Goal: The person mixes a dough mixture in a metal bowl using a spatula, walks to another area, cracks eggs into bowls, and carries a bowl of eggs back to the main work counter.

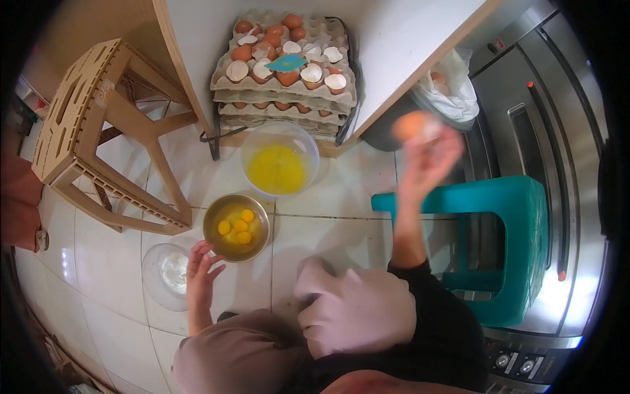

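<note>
My right hand (430, 154) is raised at the right, closed on a brown eggshell (410, 126), near a bin with a white bag (459, 92); motion blurs both. My left hand (203, 261) has its fingers apart at the lower left rim of a metal bowl (264, 226), which holds several yolks in egg white. Behind it stands a clear bowl (312, 148) with yellow liquid. Stacked grey egg trays (220, 94) hold brown eggs and opened shells, with a small teal item (286, 62) on top. A clear dish (157, 279) with something white lies left of my left hand.
A tan folding stool (72, 125) stands at the left, and a green stool (528, 243) at the right before a steel appliance (581, 197). Wooden-edged white panels flank the trays. Part of another person (20, 203) shows at the far left edge.
</note>
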The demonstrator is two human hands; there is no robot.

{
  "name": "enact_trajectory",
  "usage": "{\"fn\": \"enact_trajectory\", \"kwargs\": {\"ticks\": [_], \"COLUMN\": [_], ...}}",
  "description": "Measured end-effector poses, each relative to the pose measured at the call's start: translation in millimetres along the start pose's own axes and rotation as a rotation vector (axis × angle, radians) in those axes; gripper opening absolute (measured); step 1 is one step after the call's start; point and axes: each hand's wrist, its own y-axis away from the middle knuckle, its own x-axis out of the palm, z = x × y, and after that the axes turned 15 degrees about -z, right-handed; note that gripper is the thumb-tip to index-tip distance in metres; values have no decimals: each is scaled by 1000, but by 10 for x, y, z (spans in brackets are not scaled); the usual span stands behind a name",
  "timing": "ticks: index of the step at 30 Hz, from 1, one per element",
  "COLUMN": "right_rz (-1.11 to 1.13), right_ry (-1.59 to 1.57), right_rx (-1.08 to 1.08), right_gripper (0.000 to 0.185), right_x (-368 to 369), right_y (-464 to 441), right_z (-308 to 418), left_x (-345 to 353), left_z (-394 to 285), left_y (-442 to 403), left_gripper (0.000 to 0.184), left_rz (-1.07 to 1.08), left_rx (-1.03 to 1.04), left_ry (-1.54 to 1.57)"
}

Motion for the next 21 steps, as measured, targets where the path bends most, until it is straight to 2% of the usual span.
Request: {"fn": "enact_trajectory", "kwargs": {"ticks": [1, 3, 4, 5, 7, 9, 10, 11, 13, 14, 16, 19, 21], "right_rz": [-208, -407, -454, -364, -165, -168, -194, -220, -130, -95, 125, 355, 490], "right_ry": [159, 117, 218, 219, 1010, 806, 502, 204, 12, -79, -26, 4, 13], "right_rx": [-109, -276, -266, -240, -270, -409, -389, -352, -312, -294, -198, -47, 11], "right_gripper": [47, 46, 48, 50, 50, 49, 47, 45, 42, 40, 36, 32, 30], "right_x": [-63, -142, -124, -182, -192, -152, -89, -22, 7, 51, 223, 365, 402], "right_y": [-373, -1021, -1208, -1358, -1316, -1024, -811, -560, -91, 87, 302, 478, 570], "right_z": [-87, -375, -464, -711, -852, -626, -462, -299, -99, -45, -4, -18, -14], "left_x": [-58, -182, -210, -320, -715, -1056, -1177, -1261, -1429, -1467, -1474, -1680, -1681], "left_z": [-35, -119, -203, -172, -10, 40, 94, 177, 340, 387, 461, 824, 814], "left_y": [-13, 33, 76, 68, -57, -39, -3, 19, 62, 137, 242, 189, 164], "left_gripper": [40, 37, 36, 37, 39, 48, 53, 57, 67, 68, 71, 67, 59], "left_rz": [-58, -199, -265, -339, -484, -912, -1112, -1209, -1383, -1288, -1043, -659, -658], "left_rx": [19, 52, 86, 194, 407, 485, 492, 325, -15, -114, -262, -21, 10], "left_ry": [21, 55, 13, -61, -212, -773, -1069, -1105, -1166, -865, -270, -108, -111]}}
